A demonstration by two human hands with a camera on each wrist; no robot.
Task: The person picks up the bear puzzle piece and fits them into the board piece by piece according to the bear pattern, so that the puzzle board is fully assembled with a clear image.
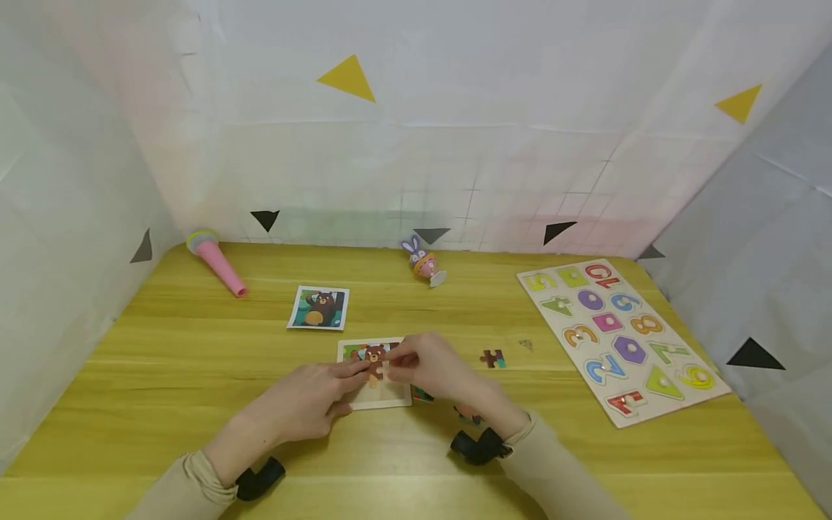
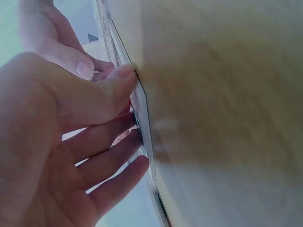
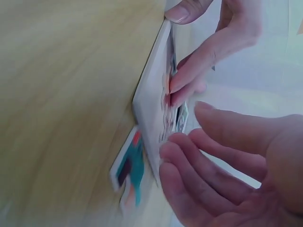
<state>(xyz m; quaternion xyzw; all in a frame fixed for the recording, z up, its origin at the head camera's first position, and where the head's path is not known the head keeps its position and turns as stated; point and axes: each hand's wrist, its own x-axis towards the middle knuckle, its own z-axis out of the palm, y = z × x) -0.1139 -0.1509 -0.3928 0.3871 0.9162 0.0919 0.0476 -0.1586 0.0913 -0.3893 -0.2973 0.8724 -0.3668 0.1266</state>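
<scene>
A small jigsaw board (image 1: 382, 399) with a pale border lies flat on the table, part of its brown bear picture (image 1: 375, 352) in place. Across the picture's left side, my left hand (image 1: 312, 397) presses with extended fingertips; its thumb (image 2: 124, 78) touches the board's near edge. My right hand (image 1: 432, 365) is over the board's right side, fingertips down at the pieces. In the right wrist view its thumb (image 3: 213, 120) stands apart from the fingers, nothing visible between. One loose puzzle piece (image 3: 130, 163) lies against the board's edge, partly under the right hand in the head view.
Another puzzle piece (image 1: 494, 359) lies right of the board, and one more piece (image 1: 466, 415) sits by the right wrist. A bear picture card (image 1: 318, 308) is behind. Farther out are a pink toy microphone (image 1: 221, 267), a rabbit figure (image 1: 424, 263) and a number board (image 1: 624, 343).
</scene>
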